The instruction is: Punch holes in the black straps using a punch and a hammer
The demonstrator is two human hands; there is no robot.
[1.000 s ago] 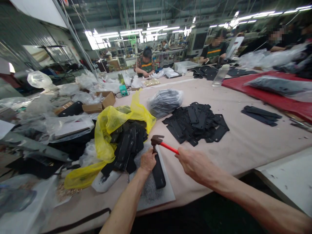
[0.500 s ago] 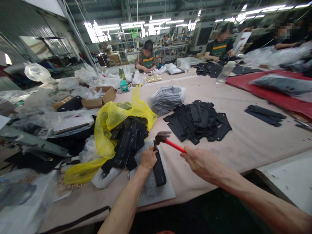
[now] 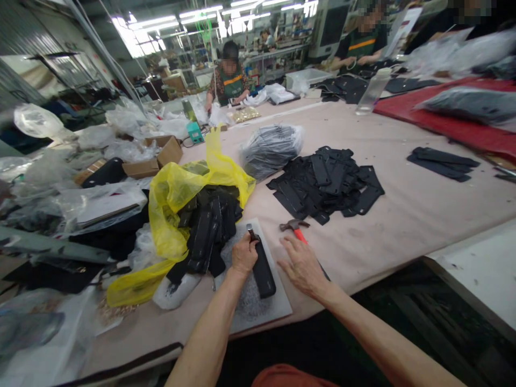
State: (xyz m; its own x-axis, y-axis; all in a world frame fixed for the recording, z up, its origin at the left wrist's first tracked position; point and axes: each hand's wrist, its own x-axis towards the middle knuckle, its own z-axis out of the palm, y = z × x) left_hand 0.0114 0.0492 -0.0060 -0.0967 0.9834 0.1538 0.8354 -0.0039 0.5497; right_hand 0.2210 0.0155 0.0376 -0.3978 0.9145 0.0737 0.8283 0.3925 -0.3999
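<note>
Metal punch (image 3: pixel 250 231): gripping it in closed left hand (image 3: pixel 244 255), hiding its lower end by a black strip (image 3: pixel 265 274) at four o'clock. Spreading right hand (image 3: pixel 301 263) loosely over claw hammer (image 3: pixel 294 224) at two, obscuring most handle; not discerning contact. Facing yellow bag (image 3: pixel 161 201) of black pieces (image 3: pixel 207 234) at ten, clear bag (image 3: pixel 292 141) of dark ones at one.

Tube lights (image 3: pixel 201 11) glare up top, bg dim w/ soft focus, edges stretched.
</note>
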